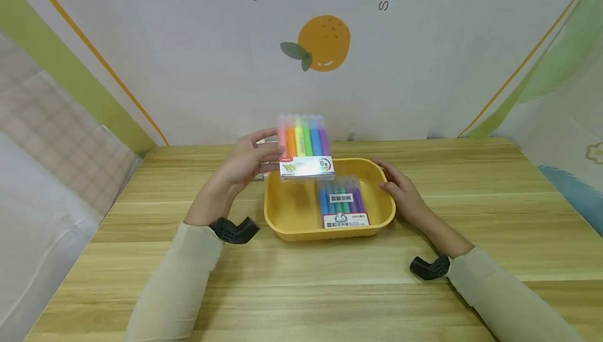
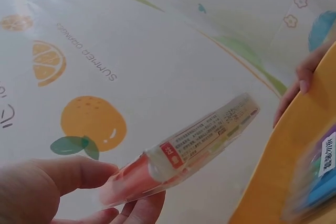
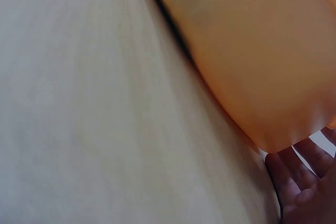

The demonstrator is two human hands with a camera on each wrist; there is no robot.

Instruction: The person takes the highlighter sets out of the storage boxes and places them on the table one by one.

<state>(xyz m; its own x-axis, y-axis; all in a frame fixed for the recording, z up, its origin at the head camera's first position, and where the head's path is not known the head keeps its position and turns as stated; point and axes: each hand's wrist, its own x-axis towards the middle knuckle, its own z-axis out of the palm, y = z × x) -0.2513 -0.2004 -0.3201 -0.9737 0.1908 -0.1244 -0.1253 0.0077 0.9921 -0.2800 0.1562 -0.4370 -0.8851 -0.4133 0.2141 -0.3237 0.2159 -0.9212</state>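
Note:
My left hand (image 1: 242, 166) pinches one side of a clear pack of highlighters (image 1: 306, 145), thumb on one face and fingers on the other. The pack holds a row of rainbow-coloured pens, with a white label band low down, and is raised over the back left of a yellow plastic basket (image 1: 288, 236). Inside the basket, on its right, lies a second highlighter pack (image 1: 344, 203) with blue, green and purple pens. My right hand (image 1: 406, 195) grips the basket's right end, thumb at the rim and fingers along the outer wall (image 3: 262, 66).
The basket stands on a wood-grain table (image 1: 301, 289). Behind the left hand, a small clear-edged item (image 1: 258, 177) shows in part. A white cloth printed with oranges (image 1: 325, 43) hangs at the table's back edge. Each wrist carries a black camera mount (image 1: 234, 231).

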